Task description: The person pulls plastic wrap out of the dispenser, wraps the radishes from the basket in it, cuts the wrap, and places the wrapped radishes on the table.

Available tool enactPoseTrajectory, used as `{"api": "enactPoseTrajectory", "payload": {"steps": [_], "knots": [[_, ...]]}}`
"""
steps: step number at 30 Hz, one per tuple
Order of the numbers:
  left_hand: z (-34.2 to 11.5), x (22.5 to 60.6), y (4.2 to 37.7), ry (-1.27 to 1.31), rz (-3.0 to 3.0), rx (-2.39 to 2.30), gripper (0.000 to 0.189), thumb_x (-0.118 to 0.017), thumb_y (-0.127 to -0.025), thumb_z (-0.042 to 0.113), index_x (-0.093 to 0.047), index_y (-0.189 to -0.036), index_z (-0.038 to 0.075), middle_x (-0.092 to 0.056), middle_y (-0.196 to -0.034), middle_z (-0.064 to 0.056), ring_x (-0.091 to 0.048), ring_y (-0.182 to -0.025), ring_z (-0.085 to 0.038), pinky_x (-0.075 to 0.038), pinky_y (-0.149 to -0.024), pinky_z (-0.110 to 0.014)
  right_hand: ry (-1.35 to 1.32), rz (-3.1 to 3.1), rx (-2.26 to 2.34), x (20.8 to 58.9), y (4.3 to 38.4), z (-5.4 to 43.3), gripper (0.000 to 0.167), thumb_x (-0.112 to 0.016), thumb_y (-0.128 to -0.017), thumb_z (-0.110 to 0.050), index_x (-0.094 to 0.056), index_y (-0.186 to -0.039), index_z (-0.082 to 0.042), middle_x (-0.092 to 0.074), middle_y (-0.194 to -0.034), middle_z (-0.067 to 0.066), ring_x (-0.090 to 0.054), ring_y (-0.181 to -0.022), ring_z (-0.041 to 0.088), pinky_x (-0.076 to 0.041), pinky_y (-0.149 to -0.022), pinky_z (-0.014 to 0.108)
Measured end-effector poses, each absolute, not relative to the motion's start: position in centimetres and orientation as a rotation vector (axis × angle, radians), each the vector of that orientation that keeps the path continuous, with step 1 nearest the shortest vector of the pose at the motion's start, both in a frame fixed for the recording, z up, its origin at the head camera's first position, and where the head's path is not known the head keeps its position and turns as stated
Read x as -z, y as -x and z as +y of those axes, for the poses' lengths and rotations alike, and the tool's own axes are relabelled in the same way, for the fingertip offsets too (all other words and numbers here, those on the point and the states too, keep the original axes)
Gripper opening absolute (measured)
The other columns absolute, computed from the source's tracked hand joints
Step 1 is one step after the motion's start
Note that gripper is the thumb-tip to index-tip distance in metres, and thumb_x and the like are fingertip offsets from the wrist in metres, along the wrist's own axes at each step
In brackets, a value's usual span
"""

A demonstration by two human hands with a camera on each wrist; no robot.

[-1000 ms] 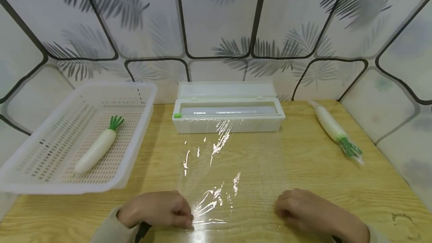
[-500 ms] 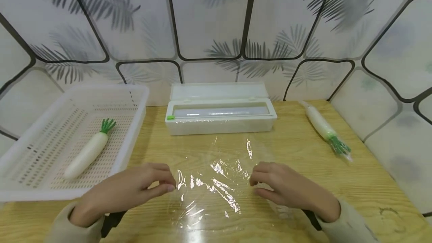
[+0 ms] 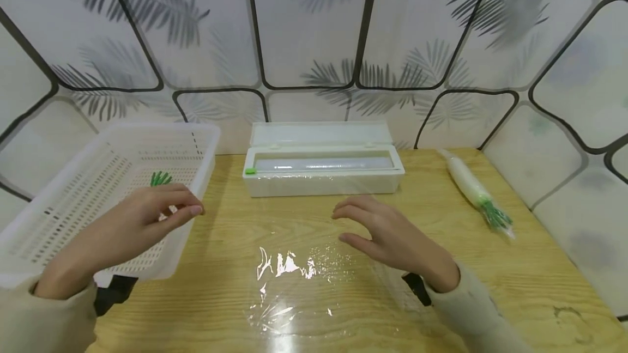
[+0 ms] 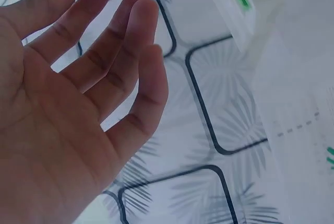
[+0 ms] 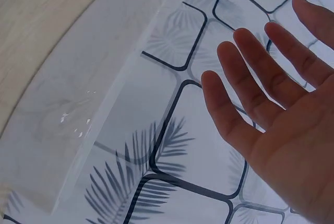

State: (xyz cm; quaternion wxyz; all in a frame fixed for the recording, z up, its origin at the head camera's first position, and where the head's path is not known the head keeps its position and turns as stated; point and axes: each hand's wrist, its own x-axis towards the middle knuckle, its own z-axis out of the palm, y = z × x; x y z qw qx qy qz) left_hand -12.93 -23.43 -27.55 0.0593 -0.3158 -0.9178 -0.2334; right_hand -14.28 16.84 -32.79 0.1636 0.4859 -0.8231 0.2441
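Note:
My left hand (image 3: 132,227) hovers over the near right side of the white plastic basket (image 3: 193,233), fingers loosely bent and holding nothing. Beneath it lies a white radish, mostly hidden; only its green leaf stubs (image 3: 160,178) show. In the left wrist view, the palm and relaxed fingers of that hand (image 4: 88,72) face the camera. A sheet of clear cling film (image 3: 294,266) lies on the table, its far end reaching the white cling film dispenser (image 3: 324,185). Above the sheet's right part is my right hand (image 3: 387,233), fingers spread and nothing held.
At the right of the wooden table (image 3: 490,282) lies another radish (image 3: 468,181), wrapped in clear film. The dispenser's lid (image 3: 321,134) stands raised at the back, with a green slider (image 3: 251,171) at its left end. A patterned wall covering (image 3: 309,31) rises behind.
Both hands have let go of the film's near edge and lifted. My left hand has moved left over the basket; my right hand has moved forward and left above the film.

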Motion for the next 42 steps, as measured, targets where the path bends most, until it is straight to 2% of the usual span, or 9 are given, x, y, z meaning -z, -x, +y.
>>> {"api": "enactPoseTrajectory", "payload": {"steps": [6, 11, 17, 20, 25, 30, 37, 42], "knots": [[-25.2, 27.4, 13.9, 0.921, -2.731, 0.608, 0.013, -0.066, -0.099, 0.009, -0.074, -0.095, 0.018, -0.062, -0.087, 0.014, -0.053, -0.077, -0.001, -0.052, -0.064, -0.029, -1.385, -2.316, -0.754, 32.2, 14.8, 15.2, 0.031, -0.075, -0.090, -0.009, -0.066, -0.119, 0.001, -0.066, -0.119, 0.009, -0.062, -0.113, 0.025, -0.052, -0.096, 0.040], [-25.8, 26.9, 14.8, 0.925, -2.749, 0.579, 0.011, -0.066, -0.099, 0.010, -0.074, -0.096, 0.017, -0.064, -0.089, 0.014, -0.053, -0.078, -0.001, -0.051, -0.065, -0.029, -1.323, -2.289, -0.792, 32.1, 15.0, 13.8, 0.032, -0.078, -0.087, -0.007, -0.066, -0.116, 0.000, -0.065, -0.120, 0.010, -0.059, -0.116, 0.027, -0.050, -0.099, 0.041], [-27.3, 26.4, 16.3, 0.802, -2.824, 0.583, 0.011, -0.063, -0.101, 0.009, -0.075, -0.100, 0.009, -0.069, -0.096, 0.004, -0.056, -0.083, 0.000, -0.051, -0.067, -0.028, -1.244, -2.367, -0.836, 32.2, 14.7, 11.7, 0.033, -0.079, -0.089, -0.011, -0.067, -0.117, -0.001, -0.063, -0.126, 0.012, -0.056, -0.122, 0.029, -0.047, -0.103, 0.043], [-28.4, 26.5, 17.2, 0.742, -2.866, 0.594, 0.014, -0.062, -0.102, 0.009, -0.075, -0.104, 0.004, -0.071, -0.099, -0.003, -0.059, -0.087, -0.005, -0.050, -0.067, -0.028, -1.259, -2.403, -0.847, 32.2, 14.5, 10.6, 0.035, -0.078, -0.090, -0.013, -0.066, -0.119, 0.000, -0.062, -0.128, 0.013, -0.055, -0.123, 0.029, -0.047, -0.104, 0.042], [-30.1, 26.8, 18.2, 0.614, -2.990, 0.691, 0.023, -0.057, -0.105, 0.018, -0.073, -0.114, 0.004, -0.071, -0.102, -0.005, -0.060, -0.091, -0.012, -0.049, -0.072, -0.029, -1.305, -2.433, -0.866, 32.0, 14.0, 9.1, 0.040, -0.078, -0.090, -0.014, -0.064, -0.124, -0.001, -0.061, -0.132, 0.014, -0.056, -0.124, 0.029, -0.047, -0.104, 0.042], [-31.5, 27.1, 19.1, 0.555, -3.047, 0.765, 0.027, -0.052, -0.107, 0.019, -0.069, -0.116, 0.000, -0.068, -0.099, -0.005, -0.059, -0.087, -0.006, -0.050, -0.070, -0.028, -1.320, -2.440, -0.891, 32.0, 13.6, 7.9, 0.042, -0.077, -0.090, -0.015, -0.062, -0.127, -0.001, -0.061, -0.133, 0.013, -0.056, -0.126, 0.028, -0.045, -0.106, 0.042], [-33.2, 27.7, 20.2, 0.475, -3.131, 0.822, 0.036, -0.046, -0.109, 0.017, -0.061, -0.122, -0.012, -0.067, -0.111, -0.024, -0.066, -0.091, -0.022, -0.054, -0.070, -0.031, -1.328, -2.463, -0.879, 31.9, 13.5, 6.6, 0.043, -0.075, -0.093, -0.021, -0.062, -0.129, 0.000, -0.060, -0.136, 0.014, -0.054, -0.129, 0.028, -0.044, -0.107, 0.040], [-34.4, 28.2, 20.6, 0.432, -3.184, 0.872, 0.037, -0.044, -0.109, 0.015, -0.056, -0.123, -0.018, -0.066, -0.109, -0.025, -0.066, -0.096, -0.036, -0.056, -0.073, -0.038, -1.336, -2.448, -0.899, 31.7, 13.4, 5.8, 0.043, -0.076, -0.092, -0.020, -0.063, -0.127, 0.000, -0.061, -0.134, 0.013, -0.056, -0.128, 0.028, -0.045, -0.107, 0.039]]}}
